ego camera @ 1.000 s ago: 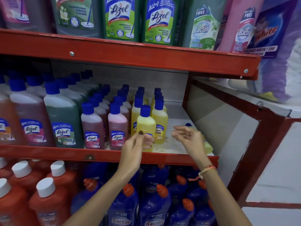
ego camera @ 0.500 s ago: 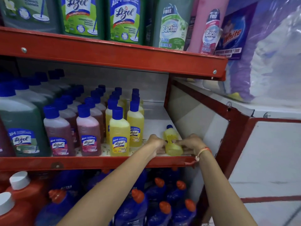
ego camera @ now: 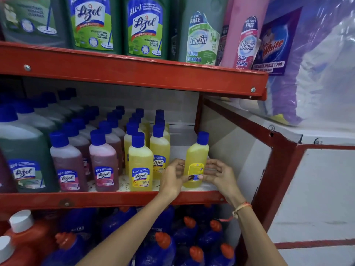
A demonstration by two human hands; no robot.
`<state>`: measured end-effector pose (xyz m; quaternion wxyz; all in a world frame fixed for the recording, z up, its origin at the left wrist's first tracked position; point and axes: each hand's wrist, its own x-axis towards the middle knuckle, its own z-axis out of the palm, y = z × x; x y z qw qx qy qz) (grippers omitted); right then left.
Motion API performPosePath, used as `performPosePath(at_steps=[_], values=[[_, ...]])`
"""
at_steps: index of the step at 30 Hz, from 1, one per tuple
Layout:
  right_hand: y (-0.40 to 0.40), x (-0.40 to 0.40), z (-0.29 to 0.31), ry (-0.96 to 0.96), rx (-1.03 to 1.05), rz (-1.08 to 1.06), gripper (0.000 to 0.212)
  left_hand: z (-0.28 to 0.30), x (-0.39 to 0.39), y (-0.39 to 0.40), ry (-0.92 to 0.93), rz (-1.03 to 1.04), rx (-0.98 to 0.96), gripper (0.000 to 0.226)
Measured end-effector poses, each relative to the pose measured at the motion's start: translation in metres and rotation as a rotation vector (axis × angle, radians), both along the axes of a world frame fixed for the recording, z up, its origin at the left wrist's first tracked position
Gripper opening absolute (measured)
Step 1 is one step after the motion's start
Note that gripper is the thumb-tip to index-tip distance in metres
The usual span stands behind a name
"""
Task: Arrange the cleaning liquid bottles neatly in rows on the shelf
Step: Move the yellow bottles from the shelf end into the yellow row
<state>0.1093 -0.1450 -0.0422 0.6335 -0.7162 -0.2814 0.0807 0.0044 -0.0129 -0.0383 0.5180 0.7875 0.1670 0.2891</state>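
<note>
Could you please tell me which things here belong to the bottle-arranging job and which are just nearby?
Job:
yellow bottle held upright between left hand and right hand
yellow rows
middle shelf

Nearby:
pink bottles
big green bottles
blue bottles below

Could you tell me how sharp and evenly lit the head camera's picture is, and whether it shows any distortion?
Head view: the middle is sharp, with the yellow bottle between both hands crisp; the left edge bottles smear with blur; the upper red shelf edge bows from wide-angle distortion; the back of the shelf sits in shadow.
</note>
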Motion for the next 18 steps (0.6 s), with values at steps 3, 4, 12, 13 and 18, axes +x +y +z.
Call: performPosePath(at_steps=[3,4,12,13,18], values=[[-0.001,-0.009,-0.001,-0.003,0.050,0.008,0.045,-0.003,-0.006,0.002,-0.022,0.005,0.169,0.039],[-0.001,-0.012,-0.001,0.011,0.077,0.011,0.043,-0.004,-0.008,0.002,-0.041,0.001,0.192,0.038],[0.031,-0.062,0.010,-0.066,0.124,-0.325,0.080,-0.008,-0.018,0.008,-0.060,-0.052,-0.046,0.029],[0.034,-0.065,0.010,-0.096,0.111,-0.370,0.081,-0.006,-0.018,0.007,-0.056,-0.076,-0.131,0.032],[0.030,-0.054,0.008,-0.139,0.062,-0.402,0.045,0.005,-0.012,0.008,-0.011,-0.171,-0.398,0.054]])
